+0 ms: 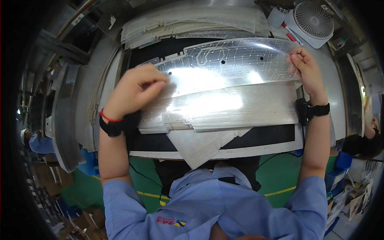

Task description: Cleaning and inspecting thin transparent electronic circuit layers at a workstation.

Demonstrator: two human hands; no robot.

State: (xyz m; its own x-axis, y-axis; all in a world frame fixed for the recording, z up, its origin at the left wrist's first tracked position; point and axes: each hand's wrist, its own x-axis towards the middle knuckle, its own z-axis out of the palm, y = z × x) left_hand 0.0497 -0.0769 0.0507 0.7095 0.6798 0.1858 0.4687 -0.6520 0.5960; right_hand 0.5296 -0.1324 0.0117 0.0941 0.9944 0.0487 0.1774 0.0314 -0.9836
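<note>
My right hand pinches the right end of a clear plastic circuit sheet between thumb and fingers. The sheet is bowed, printed with fine pale traces and dots, and catches bright glare. Over its left end, my left hand is closed with the fingers curled in; whether it grips the film is hidden. Just below the raised sheet lies a stack of similar clear sheets on a black mat. One pale sheet sticks out from under that stack at an angle, past the table's near edge.
Another pile of clear sheets lies at the back. At the far right stand a white fan and red markers. Tall stacks of sheets rise on the left. Other people's arms show at the right rim.
</note>
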